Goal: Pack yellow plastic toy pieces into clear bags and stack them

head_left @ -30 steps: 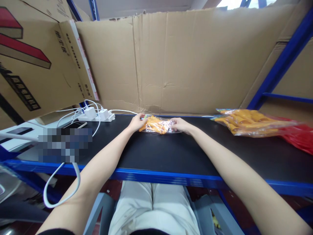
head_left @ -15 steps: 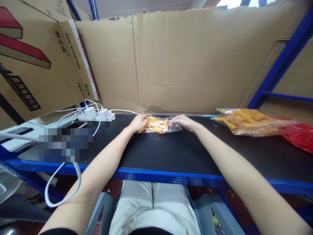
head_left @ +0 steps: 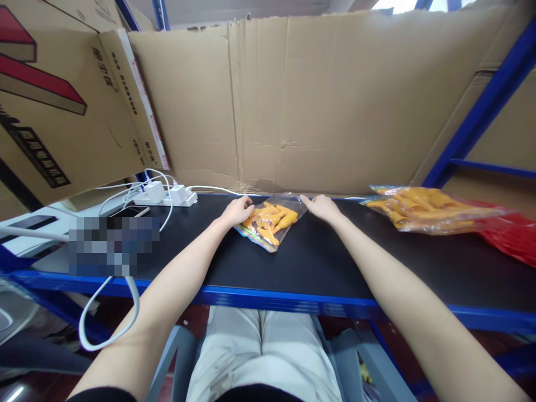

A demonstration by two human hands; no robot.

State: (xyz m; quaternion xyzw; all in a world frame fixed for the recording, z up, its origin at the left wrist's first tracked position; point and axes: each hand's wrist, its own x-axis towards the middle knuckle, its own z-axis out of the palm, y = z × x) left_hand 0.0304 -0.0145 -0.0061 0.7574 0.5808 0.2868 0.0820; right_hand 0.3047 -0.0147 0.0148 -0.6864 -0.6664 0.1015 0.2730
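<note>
Between my hands on the black tabletop [head_left: 326, 262] rests a clear plastic bag [head_left: 274, 220] with several orange-yellow, finger-like pieces inside. A colourful printed strip runs along its lower left edge. My left hand [head_left: 237, 211] is at the bag's left side, thumb and fingers closed on that edge. The upper right corner is pinched by my right hand [head_left: 321, 208], thumb against fingers. The bag lies slantwise, its printed edge toward me.
More clear bags of orange pieces [head_left: 427, 206] lie to the right, beside red plastic [head_left: 508, 234]. A white power strip [head_left: 165, 196] with cables and a phone [head_left: 129, 212] are at left. Cardboard [head_left: 335, 106] walls the back; a blue rail [head_left: 288, 301] edges the front.
The bag has turned and flattened out, so its printed edge now shows toward me. My right hand has shifted slightly right to its upper corner; my left hand has barely moved.
</note>
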